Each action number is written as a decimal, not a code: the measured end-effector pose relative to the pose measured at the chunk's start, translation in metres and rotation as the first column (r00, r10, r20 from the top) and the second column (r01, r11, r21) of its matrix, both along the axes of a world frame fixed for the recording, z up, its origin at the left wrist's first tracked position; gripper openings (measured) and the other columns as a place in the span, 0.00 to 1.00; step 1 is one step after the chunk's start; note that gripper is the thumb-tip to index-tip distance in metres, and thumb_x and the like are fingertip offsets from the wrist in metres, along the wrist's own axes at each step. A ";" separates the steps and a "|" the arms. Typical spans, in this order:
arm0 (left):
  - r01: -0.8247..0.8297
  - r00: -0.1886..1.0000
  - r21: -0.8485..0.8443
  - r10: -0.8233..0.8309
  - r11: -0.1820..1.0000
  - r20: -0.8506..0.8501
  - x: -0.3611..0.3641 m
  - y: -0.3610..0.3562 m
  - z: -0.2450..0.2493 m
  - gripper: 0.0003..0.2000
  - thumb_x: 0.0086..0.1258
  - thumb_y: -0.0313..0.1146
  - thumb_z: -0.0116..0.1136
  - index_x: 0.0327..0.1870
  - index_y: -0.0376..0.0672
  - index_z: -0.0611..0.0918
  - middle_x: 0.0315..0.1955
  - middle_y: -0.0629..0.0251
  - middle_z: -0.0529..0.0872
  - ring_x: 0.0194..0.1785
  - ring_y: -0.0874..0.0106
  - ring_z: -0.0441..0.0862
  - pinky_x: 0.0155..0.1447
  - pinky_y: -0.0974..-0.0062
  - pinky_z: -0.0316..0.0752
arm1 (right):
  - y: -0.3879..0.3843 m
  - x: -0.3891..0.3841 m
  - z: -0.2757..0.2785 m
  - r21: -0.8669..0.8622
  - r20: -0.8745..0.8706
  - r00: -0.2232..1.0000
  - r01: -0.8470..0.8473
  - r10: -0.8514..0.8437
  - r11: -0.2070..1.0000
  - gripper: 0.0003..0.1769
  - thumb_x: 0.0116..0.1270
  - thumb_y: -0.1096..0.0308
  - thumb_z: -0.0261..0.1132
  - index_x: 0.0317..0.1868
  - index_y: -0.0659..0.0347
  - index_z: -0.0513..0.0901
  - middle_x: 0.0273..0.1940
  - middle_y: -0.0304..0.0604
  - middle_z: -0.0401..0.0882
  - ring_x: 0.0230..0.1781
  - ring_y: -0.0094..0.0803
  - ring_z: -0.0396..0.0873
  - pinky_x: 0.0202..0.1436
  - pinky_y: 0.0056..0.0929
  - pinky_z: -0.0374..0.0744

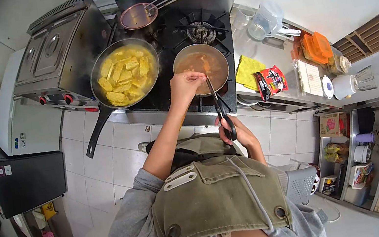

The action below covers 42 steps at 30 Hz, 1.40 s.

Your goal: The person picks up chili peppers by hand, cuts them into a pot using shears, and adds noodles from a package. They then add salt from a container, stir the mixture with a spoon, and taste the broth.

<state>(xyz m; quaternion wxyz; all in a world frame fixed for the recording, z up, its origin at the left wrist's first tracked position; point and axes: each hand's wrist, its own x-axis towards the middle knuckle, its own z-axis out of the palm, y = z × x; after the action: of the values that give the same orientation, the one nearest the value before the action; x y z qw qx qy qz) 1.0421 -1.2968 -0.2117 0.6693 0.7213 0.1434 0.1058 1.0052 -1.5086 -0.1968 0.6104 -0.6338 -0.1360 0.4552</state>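
My right hand [240,131] grips the black handles of a pair of scissors [220,106], whose blades point up over the pot [178,81]. Reddish-brown liquid with lighter pieces fills that pot on the right of the stove. Above its near left rim, my left hand [187,85] is closed in a pinch beside the scissor tips. What it pinches is too small to make out. Left of the pot, a large frying pan [98,99] holds yellow pieces [125,74] in yellowish liquid, its black handle reaching over the stove's front edge.
A strainer [137,16] lies over a dark pot at the back left of the stove [173,91]. To the right, the counter bears a yellow cloth [250,72], a red and black noodle packet [271,81], a clear jug [266,20] and an orange container [315,48].
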 end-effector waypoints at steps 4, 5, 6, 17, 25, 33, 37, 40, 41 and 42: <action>-0.001 0.999 -0.027 0.002 1.000 0.038 0.002 -0.001 -0.004 0.07 0.57 0.23 0.64 0.35 0.30 0.84 0.30 0.59 0.87 0.34 0.78 0.84 0.41 0.85 0.77 | 0.003 -0.002 0.000 -0.004 0.013 1.000 0.021 -0.021 1.000 0.27 0.67 0.41 0.52 0.40 0.61 0.68 0.14 0.38 0.68 0.12 0.22 0.65 0.15 0.21 0.61; -0.003 0.999 -0.012 0.003 1.000 0.035 0.002 -0.002 -0.004 0.07 0.57 0.23 0.64 0.35 0.30 0.84 0.30 0.59 0.87 0.34 0.78 0.84 0.41 0.85 0.77 | 0.005 -0.002 0.000 0.001 0.019 0.999 0.032 -0.032 0.999 0.27 0.67 0.41 0.52 0.40 0.61 0.68 0.15 0.38 0.68 0.12 0.22 0.65 0.15 0.21 0.62; -0.005 0.999 0.003 0.005 1.000 0.033 0.002 -0.002 -0.003 0.07 0.56 0.23 0.64 0.35 0.30 0.84 0.30 0.59 0.87 0.34 0.78 0.84 0.41 0.84 0.78 | 0.005 -0.002 0.000 0.001 0.020 0.999 0.030 -0.030 1.000 0.27 0.67 0.41 0.52 0.40 0.61 0.68 0.15 0.38 0.68 0.12 0.22 0.65 0.15 0.21 0.62; -0.044 0.997 -0.020 0.045 0.999 0.068 0.003 0.002 -0.007 0.06 0.56 0.24 0.64 0.34 0.31 0.85 0.29 0.59 0.87 0.33 0.77 0.84 0.41 0.83 0.78 | 0.008 0.000 0.001 -0.061 0.035 0.999 0.041 -0.039 0.997 0.27 0.66 0.42 0.55 0.37 0.61 0.68 0.14 0.37 0.67 0.11 0.21 0.65 0.15 0.20 0.62; -0.029 0.999 -0.073 0.032 0.997 0.035 0.002 0.003 -0.003 0.07 0.58 0.22 0.63 0.36 0.30 0.84 0.31 0.59 0.87 0.35 0.76 0.84 0.43 0.83 0.78 | 0.006 0.001 -0.001 -0.007 -0.001 0.999 0.040 -0.040 0.999 0.28 0.66 0.39 0.53 0.39 0.61 0.68 0.14 0.39 0.69 0.11 0.22 0.65 0.15 0.20 0.62; -0.028 1.000 0.028 0.028 0.999 0.012 0.002 0.001 -0.001 0.07 0.57 0.23 0.64 0.36 0.31 0.84 0.30 0.59 0.87 0.34 0.77 0.84 0.42 0.83 0.78 | 0.005 0.002 -0.002 -0.016 -0.002 0.999 0.035 -0.035 0.999 0.28 0.66 0.39 0.53 0.38 0.61 0.68 0.14 0.38 0.68 0.10 0.21 0.65 0.14 0.20 0.61; -0.026 1.000 -0.027 0.026 0.999 0.009 0.002 0.005 0.004 0.07 0.58 0.24 0.64 0.36 0.31 0.84 0.31 0.59 0.87 0.34 0.78 0.84 0.42 0.83 0.78 | 0.003 0.005 -0.003 -0.052 0.048 0.998 0.035 -0.032 0.998 0.25 0.67 0.43 0.55 0.35 0.60 0.69 0.12 0.35 0.67 0.09 0.19 0.64 0.13 0.19 0.60; -0.006 0.999 -0.025 0.007 1.000 0.039 0.004 0.007 0.003 0.07 0.58 0.25 0.64 0.36 0.32 0.84 0.31 0.60 0.87 0.34 0.78 0.84 0.42 0.83 0.78 | 0.004 0.005 0.000 -0.051 0.051 0.998 0.043 -0.040 0.998 0.22 0.67 0.47 0.57 0.34 0.60 0.69 0.12 0.34 0.67 0.09 0.18 0.63 0.13 0.19 0.60; -0.010 1.000 -0.012 0.011 1.000 0.023 0.003 0.007 0.005 0.07 0.58 0.25 0.64 0.36 0.32 0.84 0.31 0.60 0.87 0.34 0.78 0.84 0.42 0.83 0.78 | 0.004 0.004 -0.001 -0.041 0.046 0.998 0.036 -0.034 0.998 0.22 0.67 0.47 0.57 0.35 0.60 0.69 0.12 0.35 0.67 0.09 0.19 0.63 0.13 0.19 0.60; -0.015 1.000 0.001 0.015 1.000 0.007 0.003 0.007 0.007 0.07 0.58 0.25 0.64 0.36 0.32 0.84 0.30 0.60 0.87 0.34 0.78 0.84 0.42 0.83 0.78 | 0.004 0.004 -0.001 -0.030 0.042 0.999 0.029 -0.028 0.999 0.22 0.68 0.47 0.56 0.35 0.60 0.69 0.12 0.35 0.67 0.09 0.19 0.63 0.13 0.19 0.60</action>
<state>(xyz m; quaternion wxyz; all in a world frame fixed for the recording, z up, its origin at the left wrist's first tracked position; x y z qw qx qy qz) 1.0447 -1.2893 -0.2043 0.6687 0.7201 0.1465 0.1135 1.0096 -1.5045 -0.1981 0.6040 -0.6544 -0.1327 0.4352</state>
